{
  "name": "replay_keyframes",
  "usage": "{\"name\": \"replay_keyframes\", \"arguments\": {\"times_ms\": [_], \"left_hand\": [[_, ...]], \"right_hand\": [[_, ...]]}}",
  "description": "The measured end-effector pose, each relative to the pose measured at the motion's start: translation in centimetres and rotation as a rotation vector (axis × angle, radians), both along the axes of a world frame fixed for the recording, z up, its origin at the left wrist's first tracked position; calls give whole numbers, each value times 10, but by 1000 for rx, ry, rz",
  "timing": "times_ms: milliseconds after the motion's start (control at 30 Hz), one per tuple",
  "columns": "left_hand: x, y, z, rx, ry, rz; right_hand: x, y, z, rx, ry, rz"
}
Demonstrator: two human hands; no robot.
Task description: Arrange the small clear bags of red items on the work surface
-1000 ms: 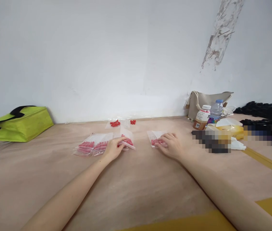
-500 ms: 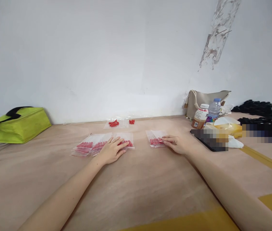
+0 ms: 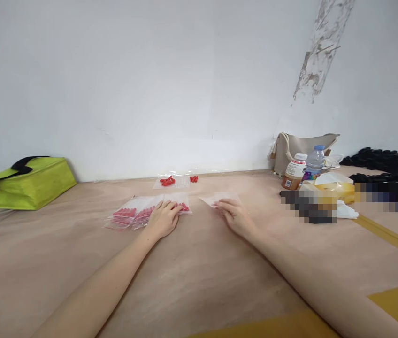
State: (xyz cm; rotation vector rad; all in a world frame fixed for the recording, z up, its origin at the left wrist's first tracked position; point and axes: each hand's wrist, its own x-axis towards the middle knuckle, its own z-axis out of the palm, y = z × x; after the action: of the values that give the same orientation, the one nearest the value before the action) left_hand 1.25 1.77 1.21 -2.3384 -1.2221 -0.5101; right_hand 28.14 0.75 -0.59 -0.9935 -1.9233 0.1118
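Note:
Clear zip bags (image 3: 124, 212) with short red pieces inside lie overlapping in a row on the table. My left hand (image 3: 164, 219) rests over the right end of this row, its fingers lying across the bags and covering part of the red pieces. To the right, my right hand (image 3: 234, 217) pinches another clear zip bag (image 3: 211, 200), which is slightly blurred and tilted. The fingers hide most of what is in that bag. Behind the row, against the wall, a clear bag (image 3: 181, 182) lies flat, with loose-looking red pieces (image 3: 167, 181) on or in it.
A lime-green bag (image 3: 33, 185) with a black strap stands at the left. On the right are a beige bag (image 3: 301, 143), a brown drink bottle (image 3: 294, 172), a blue-capped bottle (image 3: 315, 162), a yellow tissue pack (image 3: 336, 185) and a black pile (image 3: 378, 159). Yellow tape (image 3: 396, 239) crosses the brown table covering.
My right hand has moved left with its zip bag, lifting and tilting it toward the row. The fingers of my left hand have drawn closer together on the bags.

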Motion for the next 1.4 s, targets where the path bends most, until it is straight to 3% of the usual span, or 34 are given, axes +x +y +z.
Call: {"name": "replay_keyframes", "arguments": {"times_ms": [167,367,567,767,900,1167,1400], "left_hand": [[6,-16,4,37,-79,-115],[34,-22,-13,-20,-219,-340],[43,-12,-17,118,-68,-452],[40,-13,-16,205,-10,-441],[39,-15,-14,224,-1,-449],[38,-11,-11,197,-37,-469],[35,-10,-11,181,-77,-430]], "right_hand": [[-20,-17,-3,94,-344,21],[-14,-22,-3,16,-355,36],[11,-18,-1,154,-494,-40],[19,-7,-1,463,-632,-60],[17,-3,0,582,-694,-122],[16,1,-2,636,-775,-132],[14,-4,2,589,-757,-129]]}}
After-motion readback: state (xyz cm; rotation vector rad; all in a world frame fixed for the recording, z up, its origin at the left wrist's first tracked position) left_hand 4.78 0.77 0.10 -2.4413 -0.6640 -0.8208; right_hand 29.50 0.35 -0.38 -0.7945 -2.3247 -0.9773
